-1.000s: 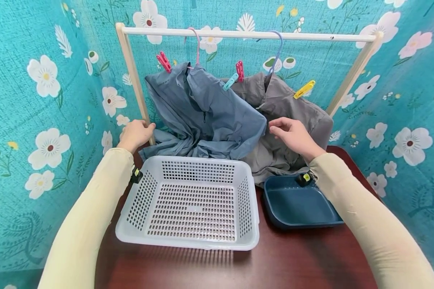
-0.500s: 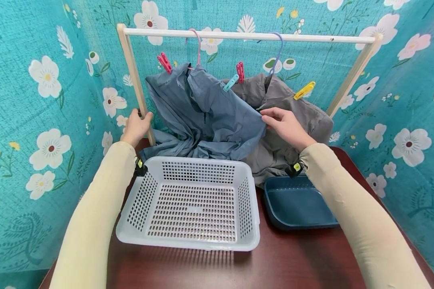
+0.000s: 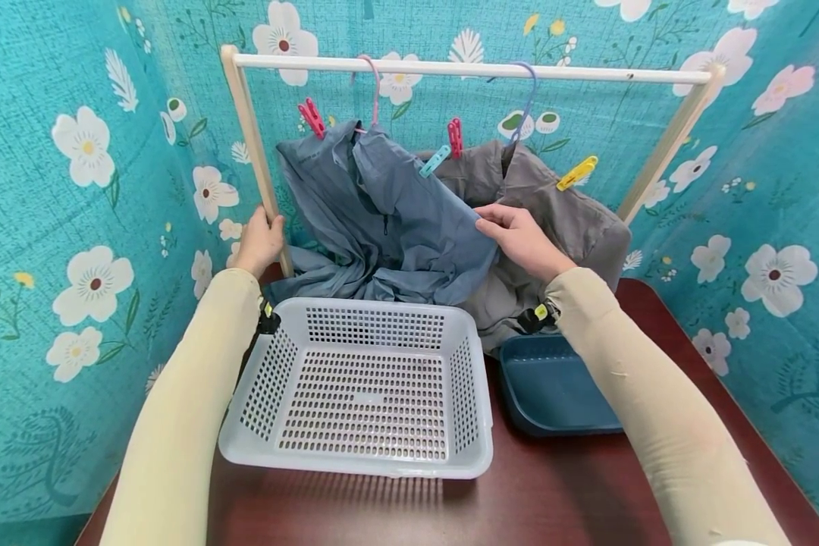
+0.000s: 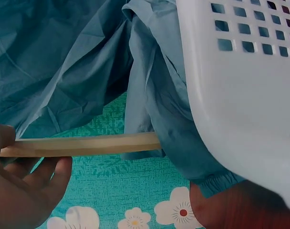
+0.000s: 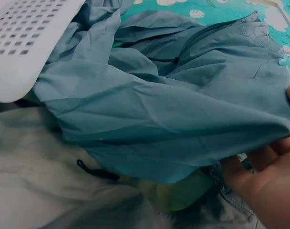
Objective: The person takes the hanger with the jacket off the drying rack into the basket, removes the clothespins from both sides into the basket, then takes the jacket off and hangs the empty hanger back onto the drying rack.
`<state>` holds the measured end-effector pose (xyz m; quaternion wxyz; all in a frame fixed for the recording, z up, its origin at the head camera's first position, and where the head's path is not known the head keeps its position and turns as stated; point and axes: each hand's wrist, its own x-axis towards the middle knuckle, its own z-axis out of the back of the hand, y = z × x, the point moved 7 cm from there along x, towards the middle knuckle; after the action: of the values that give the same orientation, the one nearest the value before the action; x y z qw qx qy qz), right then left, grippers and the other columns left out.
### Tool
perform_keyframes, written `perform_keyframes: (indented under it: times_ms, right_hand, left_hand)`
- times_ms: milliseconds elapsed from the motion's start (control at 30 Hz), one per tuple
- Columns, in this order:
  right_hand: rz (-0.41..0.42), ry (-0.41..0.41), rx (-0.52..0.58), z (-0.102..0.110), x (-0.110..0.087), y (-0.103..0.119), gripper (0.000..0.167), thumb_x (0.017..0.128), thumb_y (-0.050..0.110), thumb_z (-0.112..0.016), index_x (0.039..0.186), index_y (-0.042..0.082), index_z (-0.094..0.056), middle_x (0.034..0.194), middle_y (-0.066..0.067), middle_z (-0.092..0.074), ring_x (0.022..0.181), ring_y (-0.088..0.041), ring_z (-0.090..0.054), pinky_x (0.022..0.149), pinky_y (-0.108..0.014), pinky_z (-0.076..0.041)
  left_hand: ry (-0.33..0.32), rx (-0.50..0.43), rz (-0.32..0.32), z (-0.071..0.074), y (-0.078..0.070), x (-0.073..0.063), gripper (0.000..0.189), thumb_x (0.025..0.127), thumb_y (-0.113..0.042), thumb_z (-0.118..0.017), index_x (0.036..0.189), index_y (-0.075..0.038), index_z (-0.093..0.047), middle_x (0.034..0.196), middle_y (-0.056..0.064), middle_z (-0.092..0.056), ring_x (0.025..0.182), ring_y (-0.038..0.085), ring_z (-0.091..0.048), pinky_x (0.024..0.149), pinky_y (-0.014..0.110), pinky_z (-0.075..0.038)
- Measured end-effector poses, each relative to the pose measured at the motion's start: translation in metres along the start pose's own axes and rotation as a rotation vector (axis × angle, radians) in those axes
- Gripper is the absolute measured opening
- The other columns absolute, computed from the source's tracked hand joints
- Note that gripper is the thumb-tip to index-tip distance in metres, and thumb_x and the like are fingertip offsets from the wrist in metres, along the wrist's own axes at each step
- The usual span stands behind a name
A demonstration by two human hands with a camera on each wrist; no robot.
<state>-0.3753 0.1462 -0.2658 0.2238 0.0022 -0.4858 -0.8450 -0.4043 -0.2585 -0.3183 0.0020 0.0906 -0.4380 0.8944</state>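
Note:
A blue jacket (image 3: 416, 205) with a small zipper hangs from a pink hanger (image 3: 375, 91) on a wooden rack. My right hand (image 3: 515, 231) pinches the jacket's right side; in the right wrist view the blue cloth (image 5: 173, 119) runs taut to my fingers. With my left hand (image 3: 259, 241) I grip the rack's left post (image 3: 254, 144). In the left wrist view the thumb lies above this wooden post (image 4: 97, 144) and the fingers below. Behind and right of the jacket hangs a grey garment (image 3: 560, 205) on a purple hanger (image 3: 528, 98).
A white perforated basket (image 3: 368, 470) stands in front of the jacket on the dark red table (image 3: 519, 493). To its right is a dark blue tray (image 3: 560, 425), partly under my right forearm. Pink, light blue and yellow clothespins (image 3: 577, 173) sit along the garments' tops.
My right hand has moved left from beside the jacket and now pinches its edge, drawing it slightly left. My left hand has slid a little up and closed round the post.

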Motion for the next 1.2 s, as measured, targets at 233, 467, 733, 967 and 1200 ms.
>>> perform_keyframes:
  times_ms: [233, 467, 733, 967, 1200]
  right_hand:
    - [-0.018, 0.030, 0.115, -0.005, 0.004, -0.001, 0.034, 0.101, 0.024, -0.048, 0.124, 0.001, -0.057, 0.120, -0.009, -0.054, 0.106, -0.019, -0.047, 0.095, -0.039, -0.034]
    - [-0.006, 0.052, 0.166, -0.009, 0.009, -0.002, 0.038, 0.101, 0.025, -0.048, 0.132, 0.004, -0.052, 0.121, -0.009, -0.055, 0.109, -0.021, -0.048, 0.096, -0.040, -0.035]
    - [0.038, 0.104, 0.137, -0.015, 0.015, 0.004, 0.037, 0.100, 0.026, -0.050, 0.129, 0.004, -0.055, 0.120, -0.007, -0.054, 0.105, -0.020, -0.048, 0.091, -0.036, -0.038]
    - [0.051, 0.068, 0.114, -0.012, 0.013, 0.009, 0.034, 0.102, 0.021, -0.045, 0.128, 0.000, -0.053, 0.116, -0.009, -0.055, 0.100, -0.019, -0.051, 0.086, -0.033, -0.040]
    - [0.088, 0.081, 0.244, -0.007, 0.011, 0.016, 0.037, 0.101, 0.014, -0.046, 0.134, -0.003, -0.049, 0.116, -0.002, -0.061, 0.099, -0.014, -0.058, 0.087, -0.029, -0.044]
  left_hand:
    - [-0.008, 0.045, -0.010, 0.001, 0.002, 0.001, 0.037, 0.104, -0.035, -0.025, 0.109, 0.000, -0.038, 0.091, 0.017, -0.041, 0.073, 0.027, -0.044, 0.063, 0.040, -0.038]
    - [-0.012, 0.049, -0.002, 0.000, 0.001, 0.001, 0.035, 0.104, -0.033, -0.026, 0.108, 0.000, -0.038, 0.091, 0.016, -0.041, 0.074, 0.027, -0.044, 0.064, 0.039, -0.038]
    - [-0.008, 0.042, 0.013, -0.001, 0.002, 0.001, 0.036, 0.104, -0.035, -0.025, 0.107, -0.001, -0.038, 0.091, 0.016, -0.041, 0.076, 0.027, -0.045, 0.065, 0.039, -0.038]
    - [-0.019, 0.066, -0.001, -0.001, 0.004, 0.004, 0.036, 0.104, -0.034, -0.025, 0.105, -0.001, -0.038, 0.090, 0.017, -0.042, 0.074, 0.028, -0.045, 0.064, 0.040, -0.038]
    - [-0.018, 0.074, -0.007, 0.000, 0.005, 0.004, 0.035, 0.104, -0.034, -0.025, 0.102, -0.002, -0.038, 0.089, 0.016, -0.042, 0.073, 0.028, -0.045, 0.063, 0.039, -0.038]
